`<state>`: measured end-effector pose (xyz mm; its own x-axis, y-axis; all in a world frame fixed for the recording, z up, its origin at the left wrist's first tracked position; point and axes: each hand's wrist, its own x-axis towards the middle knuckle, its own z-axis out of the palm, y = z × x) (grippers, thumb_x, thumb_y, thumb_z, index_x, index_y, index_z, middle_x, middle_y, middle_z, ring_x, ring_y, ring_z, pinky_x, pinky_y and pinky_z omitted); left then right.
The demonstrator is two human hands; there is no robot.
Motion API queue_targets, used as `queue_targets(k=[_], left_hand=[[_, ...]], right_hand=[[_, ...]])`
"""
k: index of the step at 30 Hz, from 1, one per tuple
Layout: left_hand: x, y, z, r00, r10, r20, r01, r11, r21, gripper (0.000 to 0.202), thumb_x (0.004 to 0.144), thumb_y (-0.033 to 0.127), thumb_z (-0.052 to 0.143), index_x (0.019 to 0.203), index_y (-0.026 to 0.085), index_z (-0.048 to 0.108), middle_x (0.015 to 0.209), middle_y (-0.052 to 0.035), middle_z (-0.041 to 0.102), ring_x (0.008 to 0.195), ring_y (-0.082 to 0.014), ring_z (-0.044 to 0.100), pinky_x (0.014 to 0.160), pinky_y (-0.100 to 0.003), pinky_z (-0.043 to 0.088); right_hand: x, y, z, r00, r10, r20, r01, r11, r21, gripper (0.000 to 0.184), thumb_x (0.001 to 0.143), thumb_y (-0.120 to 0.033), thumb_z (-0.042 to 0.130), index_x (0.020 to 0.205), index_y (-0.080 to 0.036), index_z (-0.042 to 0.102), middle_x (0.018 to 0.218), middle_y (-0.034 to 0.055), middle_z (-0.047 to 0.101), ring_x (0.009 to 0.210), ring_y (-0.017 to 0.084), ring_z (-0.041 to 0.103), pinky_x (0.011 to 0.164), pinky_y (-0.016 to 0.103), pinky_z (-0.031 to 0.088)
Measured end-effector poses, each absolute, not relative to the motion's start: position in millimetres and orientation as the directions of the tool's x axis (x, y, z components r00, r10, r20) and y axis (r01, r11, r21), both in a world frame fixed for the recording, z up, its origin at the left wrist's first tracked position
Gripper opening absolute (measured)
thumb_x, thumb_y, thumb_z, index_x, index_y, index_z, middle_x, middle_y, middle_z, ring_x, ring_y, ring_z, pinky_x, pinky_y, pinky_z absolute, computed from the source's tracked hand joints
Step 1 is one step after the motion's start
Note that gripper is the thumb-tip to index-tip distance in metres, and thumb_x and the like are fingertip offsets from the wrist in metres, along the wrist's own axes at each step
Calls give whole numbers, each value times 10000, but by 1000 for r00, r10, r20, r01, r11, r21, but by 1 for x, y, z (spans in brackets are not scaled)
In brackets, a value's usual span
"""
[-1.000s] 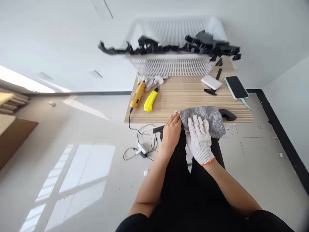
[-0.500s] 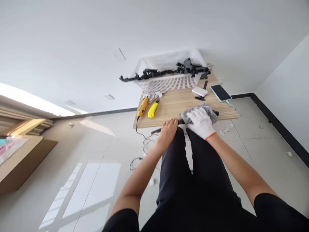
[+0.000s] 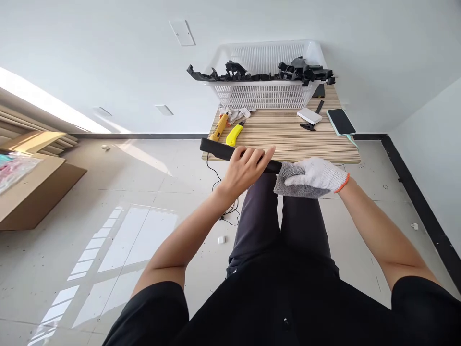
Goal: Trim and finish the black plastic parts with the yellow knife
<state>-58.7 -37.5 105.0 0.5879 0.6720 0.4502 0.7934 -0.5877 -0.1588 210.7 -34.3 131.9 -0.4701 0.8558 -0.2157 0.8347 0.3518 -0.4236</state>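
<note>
While our left hand [image 3: 247, 166] curls over the black bar [image 3: 218, 149], held above our knees [image 3: 260, 197] by the table [image 3: 277, 132], our gloved right hand [image 3: 319, 174] grips grey cloth [image 3: 298, 189] over its right end. We judge it stiff, light, slightly slippery; best held mid-length. White basket [image 3: 261, 97]: black moulded parts [image 3: 308, 73] across its rim. Carton [image 3: 43, 194]: pink and teal contents [image 3: 15, 169] under clear plastic.

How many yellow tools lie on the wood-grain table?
2: a slim mustard-yellow tool at left on the table, and a bright yellow plastic cutter just right of it, both beyond the long black bar in the left hand. More could hide behind the white basket.
</note>
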Motion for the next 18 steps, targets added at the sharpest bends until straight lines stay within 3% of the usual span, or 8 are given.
queue_targets(k=[2,5,9,13,15,18], left_hand=[[-64,-34,103,594,655,467,782,-608,-141,567,1059,73,364,1567,271,520,1091,-94,716,983,-205,687,1044,-410,493],[-67,-29,102,608,636,475,760,-639,-118,585,1066,68,345,1581,299,501,1060,-62,698,987,-188,677,1092,-410,484],[-59,-27,112,688,595,414,684,-724,-96,588,1077,106,370,1605,351,455,1065,-27,683,1032,-168,674,1157,-408,477],[-49,-30,117,743,542,392,609,-791,-61,569,1081,135,429,1571,422,474,1145,-4,680,1136,-151,669,1210,-395,478],[-45,-33,112,697,571,434,630,-777,10,527,1078,181,494,1526,460,505,1195,-10,672,1227,-174,653,1228,-411,484],[-40,-43,94,417,705,573,741,-629,235,502,1047,282,610,1517,403,479,1356,-83,621,1388,-264,586,1238,-507,481]], right_hand=[[205,-43,131,-494,838,-233,766,293,-572,506,960,-721,597,1116,-299,829,997,27,822,923,254,748,820,343,516],[198,-52,125,-464,868,-178,706,241,-666,433,980,-650,609,1019,-292,849,909,31,808,845,254,745,769,339,506],[191,-57,119,-443,889,-116,734,286,-616,416,958,-639,640,925,-271,832,809,34,767,783,255,724,748,351,493],[187,-66,121,-428,903,43,700,361,-616,425,916,-592,704,1112,-225,789,1038,85,787,974,311,725,872,426,529],[187,-71,122,-453,890,52,630,361,-688,384,947,-572,668,1077,-230,785,993,75,780,940,298,717,873,432,535],[191,-75,122,-361,933,-9,549,204,-811,462,987,-623,577,793,-228,715,743,36,692,728,235,648,720,380,515]])
